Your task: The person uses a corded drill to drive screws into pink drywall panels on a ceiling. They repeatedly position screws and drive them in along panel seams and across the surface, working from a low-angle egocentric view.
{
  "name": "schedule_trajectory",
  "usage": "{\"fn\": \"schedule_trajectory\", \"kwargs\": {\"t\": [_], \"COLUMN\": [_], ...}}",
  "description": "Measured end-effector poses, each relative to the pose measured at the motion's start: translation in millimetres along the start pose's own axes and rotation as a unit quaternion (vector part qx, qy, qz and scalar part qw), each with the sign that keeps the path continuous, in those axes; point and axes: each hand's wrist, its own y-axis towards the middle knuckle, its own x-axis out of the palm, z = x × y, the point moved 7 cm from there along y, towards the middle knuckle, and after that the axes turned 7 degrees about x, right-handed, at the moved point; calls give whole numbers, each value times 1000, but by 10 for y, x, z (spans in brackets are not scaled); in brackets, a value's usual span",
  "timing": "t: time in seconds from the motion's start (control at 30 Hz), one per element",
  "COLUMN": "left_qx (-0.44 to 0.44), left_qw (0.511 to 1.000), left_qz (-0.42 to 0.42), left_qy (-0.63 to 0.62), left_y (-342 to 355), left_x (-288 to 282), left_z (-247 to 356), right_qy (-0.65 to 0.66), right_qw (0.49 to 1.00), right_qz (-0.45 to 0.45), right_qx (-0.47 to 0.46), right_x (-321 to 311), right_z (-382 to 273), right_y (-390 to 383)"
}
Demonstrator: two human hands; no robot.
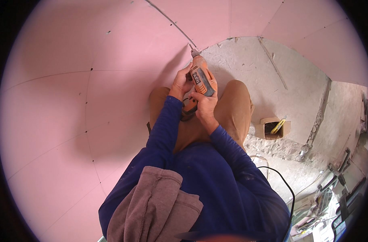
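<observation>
An orange and dark grey power screwdriver (202, 74), its bit pointing up the picture, is held in both my hands. My left hand (183, 82) grips its left side toward the nose, while my right hand (205, 105) wraps round its rear part and handle. The bit's tip sits at or very close to the pink board (71, 48), just beside the lower end of a dark slit near the board's edge; whether it touches I cannot tell. My fingers are partly hidden behind the tool.
My bent knees (232, 109) flank the tool. On the rough concrete floor (297, 97) at right stands a small cardboard box (286, 133) with a yellow cutter (278, 125). A black cord (288, 189) runs past my right arm. More pink board (329, 40) curves overhead at upper right; clutter lies lower right.
</observation>
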Motion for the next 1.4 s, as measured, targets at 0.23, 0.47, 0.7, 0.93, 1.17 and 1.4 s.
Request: {"fn": "schedule_trajectory", "kwargs": {"t": [0.23,0.47,0.7,0.93,1.17,1.4], "left_qx": [4,6,-1,7,1,2], "left_qw": [1000,1000,1000,1000,999,999], "left_qz": [5,6,-2,1,7,-7], "left_qy": [-6,3,6,-15,-46,-39], "left_y": [18,23,52,86,59,134], "left_x": [2,-5,-30,-57,-17,-90], "left_z": [-22,-21,-54,-75,-89,-96], "right_qy": [-11,-18,-16,-18,-31,-20], "right_qw": [1000,1000,1000,1000,999,999], "right_qz": [3,12,4,-2,-20,-17], "right_qx": [-8,-12,-13,-12,-26,-19], "right_x": [6,4,-24,-40,-30,2], "right_z": [-72,-84,-77,-88,-125,-136], "right_y": [-14,-7,22,26,27,45]}}
